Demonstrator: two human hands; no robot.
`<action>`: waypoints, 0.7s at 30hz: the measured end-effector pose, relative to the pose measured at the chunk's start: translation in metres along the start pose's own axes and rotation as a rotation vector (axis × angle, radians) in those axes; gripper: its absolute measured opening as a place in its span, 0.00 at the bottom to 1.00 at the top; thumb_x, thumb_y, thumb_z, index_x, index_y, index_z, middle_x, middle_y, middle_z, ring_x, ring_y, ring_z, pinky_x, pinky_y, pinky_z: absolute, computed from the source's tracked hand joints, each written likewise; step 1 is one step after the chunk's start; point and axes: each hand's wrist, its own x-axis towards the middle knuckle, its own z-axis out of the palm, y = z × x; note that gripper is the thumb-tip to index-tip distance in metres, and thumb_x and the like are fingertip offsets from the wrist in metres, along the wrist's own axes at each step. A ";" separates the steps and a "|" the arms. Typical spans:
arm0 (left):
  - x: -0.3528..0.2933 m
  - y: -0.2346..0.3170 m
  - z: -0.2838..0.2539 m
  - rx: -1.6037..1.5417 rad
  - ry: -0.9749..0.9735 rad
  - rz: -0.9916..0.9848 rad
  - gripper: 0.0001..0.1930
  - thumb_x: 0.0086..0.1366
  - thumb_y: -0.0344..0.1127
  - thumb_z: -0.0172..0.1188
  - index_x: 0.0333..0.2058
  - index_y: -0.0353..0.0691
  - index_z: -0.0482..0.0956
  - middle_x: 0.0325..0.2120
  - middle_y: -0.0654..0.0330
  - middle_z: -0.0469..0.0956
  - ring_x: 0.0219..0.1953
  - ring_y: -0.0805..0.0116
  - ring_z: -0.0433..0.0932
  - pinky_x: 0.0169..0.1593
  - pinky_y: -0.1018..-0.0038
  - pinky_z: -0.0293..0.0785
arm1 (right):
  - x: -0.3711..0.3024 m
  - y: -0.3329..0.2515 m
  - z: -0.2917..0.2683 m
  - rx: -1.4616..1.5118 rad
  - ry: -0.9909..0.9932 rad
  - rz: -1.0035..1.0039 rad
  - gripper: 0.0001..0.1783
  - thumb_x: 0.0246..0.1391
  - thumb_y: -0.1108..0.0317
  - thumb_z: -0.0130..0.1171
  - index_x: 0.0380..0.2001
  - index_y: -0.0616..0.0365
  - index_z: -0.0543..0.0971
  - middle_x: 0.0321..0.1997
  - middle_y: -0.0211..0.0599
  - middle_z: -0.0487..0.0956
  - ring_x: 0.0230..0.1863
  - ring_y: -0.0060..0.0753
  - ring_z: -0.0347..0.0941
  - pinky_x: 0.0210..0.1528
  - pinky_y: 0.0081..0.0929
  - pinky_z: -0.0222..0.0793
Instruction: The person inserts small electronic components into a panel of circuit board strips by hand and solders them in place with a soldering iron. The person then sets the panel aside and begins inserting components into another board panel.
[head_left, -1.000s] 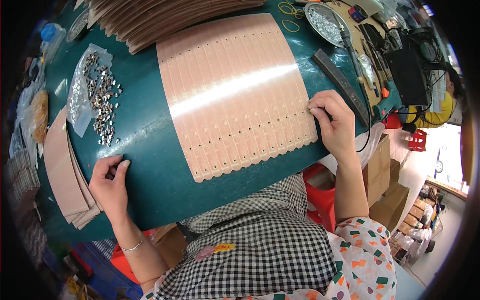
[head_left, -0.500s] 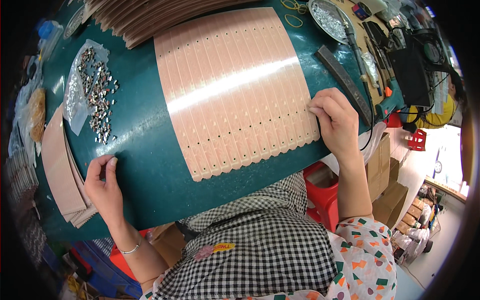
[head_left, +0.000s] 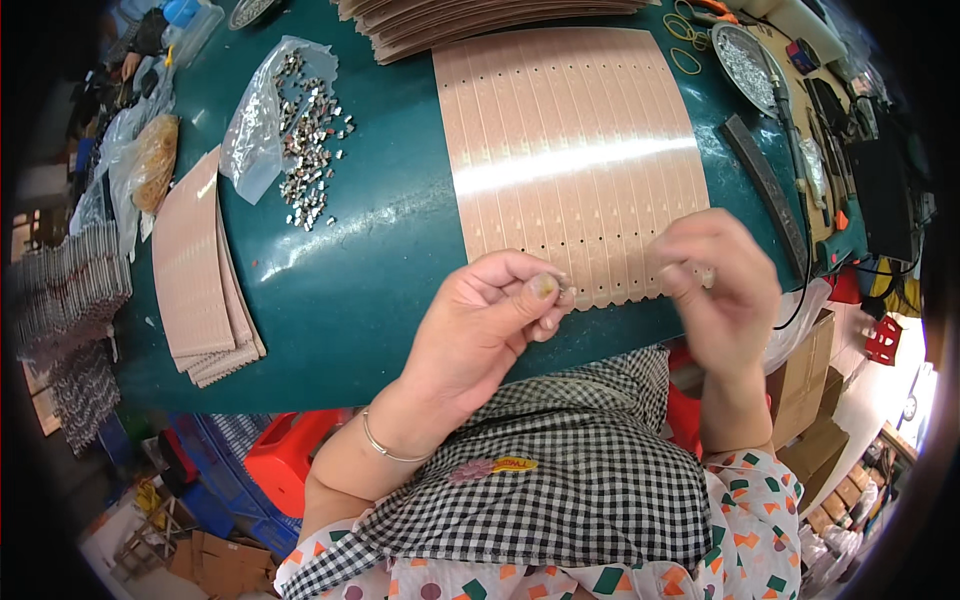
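Note:
A wide pinkish-tan sheet (head_left: 570, 110), scored into long strips with rows of small dark holes and a scalloped near edge, lies on the green table. My left hand (head_left: 480, 325) is closed in front of its near left corner, thumb pressed to the fingers, with small shiny metal pieces showing at the fingertips. Over the near right part of the sheet my right hand (head_left: 725, 290) has its fingers curled in toward the thumb, slightly blurred; whatever they pinch is hidden. A loose heap of small metal pieces (head_left: 312, 150) spreads beside a clear plastic bag (head_left: 255, 130) at the left.
Smaller tan sheets (head_left: 190, 270) are stacked at the table's left edge. More large sheets (head_left: 480, 20) lie at the back. A dark bar (head_left: 765, 190), a metal dish (head_left: 745, 68) and a green-handled tool (head_left: 838, 245) are at the right. Red stools (head_left: 290, 460) stand below the table.
My left hand has moved right, from near the small stack to the large sheet's near edge. My right hand has left the sheet's right edge and turned inward. The view has shifted left.

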 end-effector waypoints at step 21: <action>-0.006 0.000 0.013 0.366 -0.051 0.184 0.17 0.61 0.18 0.64 0.47 0.33 0.70 0.33 0.56 0.82 0.32 0.76 0.79 0.36 0.81 0.76 | 0.001 -0.003 0.021 0.611 -0.294 0.175 0.09 0.42 0.77 0.71 0.30 0.65 0.83 0.37 0.41 0.79 0.39 0.30 0.76 0.40 0.24 0.71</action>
